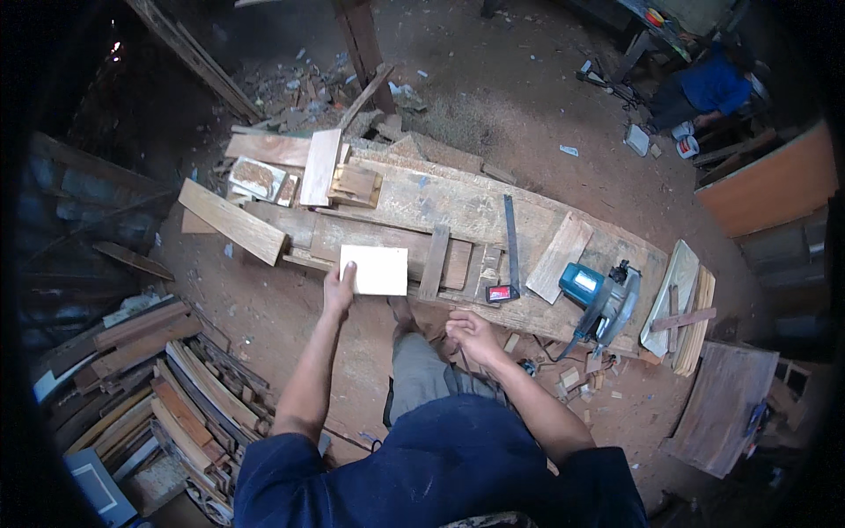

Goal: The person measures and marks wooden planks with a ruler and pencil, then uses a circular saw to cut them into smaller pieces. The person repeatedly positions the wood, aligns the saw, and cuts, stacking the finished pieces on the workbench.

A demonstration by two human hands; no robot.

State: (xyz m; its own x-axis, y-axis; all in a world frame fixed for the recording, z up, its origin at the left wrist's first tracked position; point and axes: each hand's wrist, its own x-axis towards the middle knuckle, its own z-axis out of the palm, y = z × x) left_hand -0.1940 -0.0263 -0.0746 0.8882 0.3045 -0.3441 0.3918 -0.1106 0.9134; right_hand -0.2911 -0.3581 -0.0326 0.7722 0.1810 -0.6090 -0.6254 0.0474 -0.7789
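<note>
My left hand (339, 290) grips the left edge of a pale rectangular wood panel (376, 269) and holds it over the front of a rough plank workbench (458, 207). My right hand (471, 336) hangs in front of the bench with curled fingers and nothing visible in it. It is just below a small red-and-black device (502, 293) lying on the bench, next to a long dark metal square (511, 242). A blue circular saw (598, 297) rests on the bench to the right.
Loose boards and offcuts cover the bench, with one plank (232, 220) jutting off its left end. Stacked timber (154, 378) lies on the dirt floor at left, and more panels (722, 400) at right. A person in blue (704, 88) crouches at far upper right.
</note>
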